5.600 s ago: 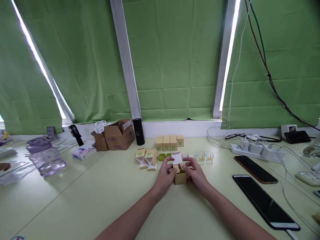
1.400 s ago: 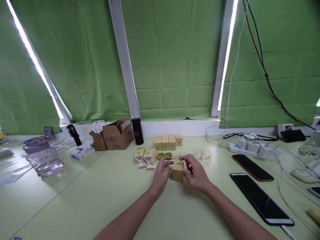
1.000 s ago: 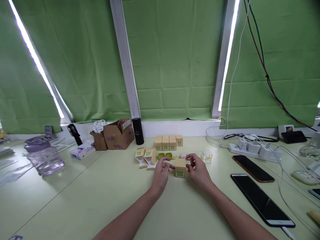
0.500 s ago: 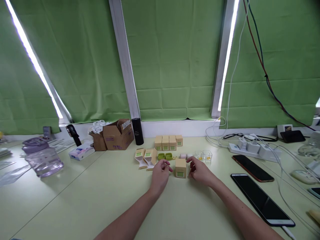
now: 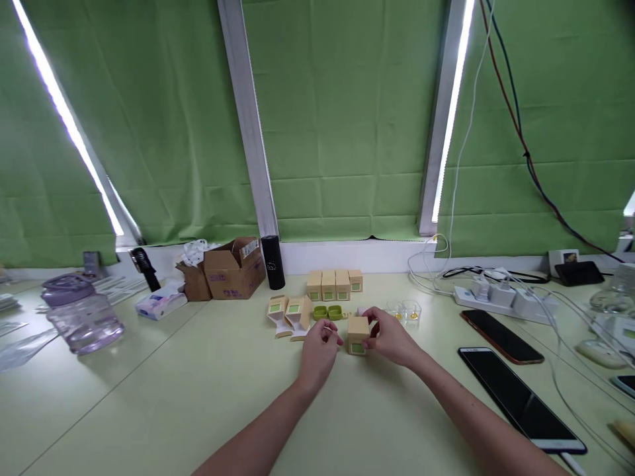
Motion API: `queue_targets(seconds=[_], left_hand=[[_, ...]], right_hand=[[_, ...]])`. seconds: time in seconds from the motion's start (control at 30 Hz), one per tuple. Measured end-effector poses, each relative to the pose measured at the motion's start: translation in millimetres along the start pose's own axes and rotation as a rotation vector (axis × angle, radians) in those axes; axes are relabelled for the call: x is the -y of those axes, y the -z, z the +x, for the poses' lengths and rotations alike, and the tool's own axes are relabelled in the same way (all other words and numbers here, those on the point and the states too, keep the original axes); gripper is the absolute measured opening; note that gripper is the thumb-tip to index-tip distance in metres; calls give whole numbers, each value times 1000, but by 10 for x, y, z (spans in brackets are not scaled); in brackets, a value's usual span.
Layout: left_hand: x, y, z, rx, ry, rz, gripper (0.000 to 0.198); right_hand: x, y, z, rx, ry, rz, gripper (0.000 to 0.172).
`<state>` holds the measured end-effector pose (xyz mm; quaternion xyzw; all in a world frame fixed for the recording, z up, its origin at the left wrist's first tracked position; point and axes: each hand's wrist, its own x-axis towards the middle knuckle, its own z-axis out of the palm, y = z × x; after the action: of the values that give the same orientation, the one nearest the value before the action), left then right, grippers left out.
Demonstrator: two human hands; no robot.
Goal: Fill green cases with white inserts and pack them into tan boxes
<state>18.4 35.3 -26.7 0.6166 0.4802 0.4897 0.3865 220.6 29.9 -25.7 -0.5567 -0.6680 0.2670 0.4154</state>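
A small kraft cardboard box (image 5: pixel 357 328) with a green label window stands upright on the table between my hands. My right hand (image 5: pixel 391 337) is closed on its right side, thumb at the front and fingers behind. Just left of the box, my left hand (image 5: pixel 320 350) hovers with loosely curled fingers, apart from it; nothing shows in them. Beyond my left hand lie two opened kraft boxes (image 5: pixel 298 311) with flaps out. Two small green square containers (image 5: pixel 335 312) sit behind. Clear cups (image 5: pixel 411 311) stand behind my right hand, and a pale pinkish item there is partly covered.
Several closed kraft boxes (image 5: pixel 328 285) stand in a row at the back. Left are a black cylinder (image 5: pixel 272 263), an open carton (image 5: pixel 233 274), a tissue pack (image 5: pixel 161 303) and a purple jug (image 5: pixel 84 314). A power strip (image 5: pixel 506 301), cables and phones (image 5: pixel 518 393) occupy the right.
My right hand has moved left and taken hold of the box's right side. The left hand stays nearly in place beside the box.
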Motion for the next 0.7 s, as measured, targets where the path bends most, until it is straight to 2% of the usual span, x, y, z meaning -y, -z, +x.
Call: queue_targets(seconds=[0.13, 0.23, 0.37, 0.5, 0.7], left_hand=[[-40, -6, -25, -4, 7, 17, 3], [-38, -10, -29, 2, 26, 19, 4], [-28, -11, -31, 11, 32, 24, 6], [-27, -10, -42, 20, 20, 41, 6], [-16, -16, -61, 27, -3, 30, 7]], right_hand=[[23, 191, 232, -47, -7, -2, 47], [-17, 359, 502, -143, -24, -22, 43], [-124, 483, 862, -265, -54, -88, 48], [-234, 461, 1101, -299, -86, -167, 48], [-361, 283, 1270, -222, -84, -270, 45]])
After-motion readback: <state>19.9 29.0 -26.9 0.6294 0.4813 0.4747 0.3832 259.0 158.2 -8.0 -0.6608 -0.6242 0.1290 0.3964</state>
